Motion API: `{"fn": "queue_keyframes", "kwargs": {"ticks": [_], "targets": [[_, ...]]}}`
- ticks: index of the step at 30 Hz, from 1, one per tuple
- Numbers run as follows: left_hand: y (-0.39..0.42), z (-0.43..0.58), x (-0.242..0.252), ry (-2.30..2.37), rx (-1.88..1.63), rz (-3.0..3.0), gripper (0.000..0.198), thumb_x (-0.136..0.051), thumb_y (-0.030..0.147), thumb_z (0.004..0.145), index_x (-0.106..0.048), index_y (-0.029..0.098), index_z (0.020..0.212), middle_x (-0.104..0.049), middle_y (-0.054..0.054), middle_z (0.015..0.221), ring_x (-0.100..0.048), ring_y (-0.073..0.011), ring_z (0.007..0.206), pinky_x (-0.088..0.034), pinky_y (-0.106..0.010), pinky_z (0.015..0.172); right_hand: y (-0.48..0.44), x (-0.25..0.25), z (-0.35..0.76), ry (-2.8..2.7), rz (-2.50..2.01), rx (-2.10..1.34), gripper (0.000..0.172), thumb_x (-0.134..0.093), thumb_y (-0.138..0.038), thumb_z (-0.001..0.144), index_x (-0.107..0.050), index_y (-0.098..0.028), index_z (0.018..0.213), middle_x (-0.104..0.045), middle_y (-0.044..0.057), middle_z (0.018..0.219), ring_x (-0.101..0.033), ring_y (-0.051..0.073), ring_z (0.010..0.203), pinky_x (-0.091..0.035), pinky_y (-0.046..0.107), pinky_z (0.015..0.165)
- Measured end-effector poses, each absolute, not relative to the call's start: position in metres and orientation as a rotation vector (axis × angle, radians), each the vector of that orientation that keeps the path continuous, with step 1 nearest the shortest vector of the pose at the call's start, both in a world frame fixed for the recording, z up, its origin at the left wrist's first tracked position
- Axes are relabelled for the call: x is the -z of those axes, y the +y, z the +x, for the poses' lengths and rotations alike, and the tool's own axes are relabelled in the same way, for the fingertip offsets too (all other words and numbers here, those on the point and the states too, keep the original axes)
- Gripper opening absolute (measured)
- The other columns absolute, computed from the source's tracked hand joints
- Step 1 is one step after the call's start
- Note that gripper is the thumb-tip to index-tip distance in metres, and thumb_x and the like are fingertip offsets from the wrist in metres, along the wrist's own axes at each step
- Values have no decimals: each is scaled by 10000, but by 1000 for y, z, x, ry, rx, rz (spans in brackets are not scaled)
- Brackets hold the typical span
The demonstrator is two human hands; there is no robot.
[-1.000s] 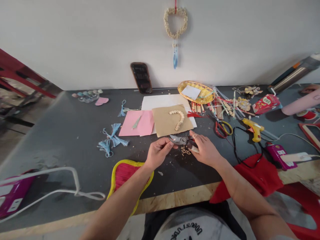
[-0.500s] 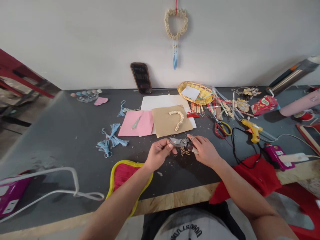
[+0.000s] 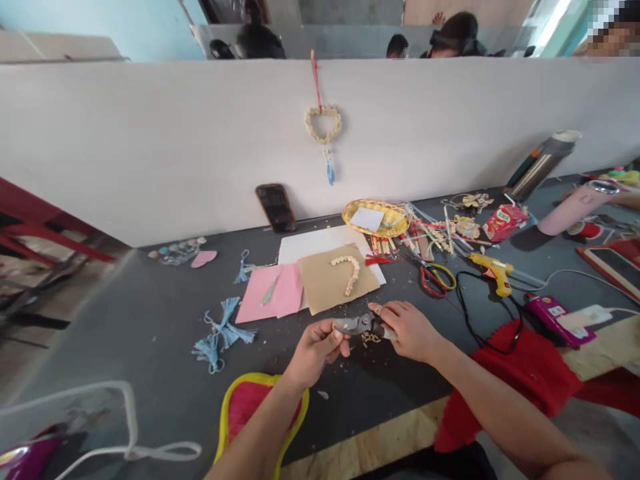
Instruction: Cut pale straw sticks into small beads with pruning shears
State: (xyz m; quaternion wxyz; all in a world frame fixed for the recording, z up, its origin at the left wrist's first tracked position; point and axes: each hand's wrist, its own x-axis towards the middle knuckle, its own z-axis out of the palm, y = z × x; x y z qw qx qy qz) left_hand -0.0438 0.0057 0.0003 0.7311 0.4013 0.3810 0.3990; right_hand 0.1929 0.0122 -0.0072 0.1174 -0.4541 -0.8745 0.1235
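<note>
My right hand (image 3: 409,330) is wrapped round the handles of a pair of pruning shears (image 3: 356,325), whose blades point left. At the blade tips, my left hand (image 3: 316,350) pinches a small pale piece (image 3: 345,327), too small to name. Below the shears, several tiny tan bits (image 3: 370,339) lie on the dark table. Just beyond my hands, a curved row of cream pieces (image 3: 353,273) rests on a brown card (image 3: 317,287). Left of it is a pink sheet (image 3: 250,300) with a pale green tassel (image 3: 270,290) on it.
Blue tassels (image 3: 225,333) lie to the left. Red-and-yellow scissors (image 3: 434,280), a yellow glue gun (image 3: 495,270) and a wicker basket (image 3: 350,212) lie to the right and back. A phone (image 3: 277,208) leans against the white partition (image 3: 200,147), where a heart ornament (image 3: 323,139) hangs.
My view has tilted up, so people beyond the partition now show and the table sits lower. Both hands stay together at the shears, with the small piece still by the blades.
</note>
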Motion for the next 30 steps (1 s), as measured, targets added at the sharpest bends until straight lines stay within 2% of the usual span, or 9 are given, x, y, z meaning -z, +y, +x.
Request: {"fn": "queue_keyframes", "kwargs": {"ticks": [6,12,15,18,25,30], "targets": [[6,-43,3,920,-904,922,398,-739,498,720,-585,132,696,-616,-8,523,-257,-19,365,-167,-190,399,11,11,191,-2528,-1352,-333,526,-479,-177,877,-427,-170,1401,-620,108,1099,-569,225,985,-425,358,844],[5,-42,9,1043,-1030,1192,396,-669,520,788,-573,141,725,-661,-35,630,-444,-69,488,-331,-202,485,14,17,190,-2463,-1382,-239,522,-453,-156,889,-422,-173,1409,-617,112,1113,-556,244,1011,-411,379,846],[5,-42,11,1066,-1066,1205,382,-680,517,777,-588,147,773,-673,-40,669,-483,-87,534,-367,-208,514,14,19,189,-2446,-1387,-220,523,-436,-154,894,-412,-180,1417,-615,111,1121,-552,248,1012,-411,384,850],[4,-43,10,1107,-1084,1230,382,-675,516,780,-596,144,747,-673,-42,664,-459,-78,507,-347,-207,497,13,20,188,-2451,-1385,-214,527,-418,-155,900,-401,-185,1426,-615,113,1133,-550,249,1009,-414,388,854],[5,-45,8,1062,-1024,1209,443,-668,551,766,-573,134,647,-643,-47,570,-314,-49,428,-204,-209,440,13,16,188,-2482,-1373,-325,578,-445,-121,856,-399,-165,1430,-604,116,1180,-534,249,1067,-423,398,905],[5,-45,7,989,-990,1136,439,-685,539,757,-524,147,644,-651,-43,570,-287,-41,416,-185,-206,435,13,14,189,-2503,-1365,-318,555,-430,-123,870,-412,-168,1423,-612,117,1162,-544,244,1054,-436,394,905]]}}
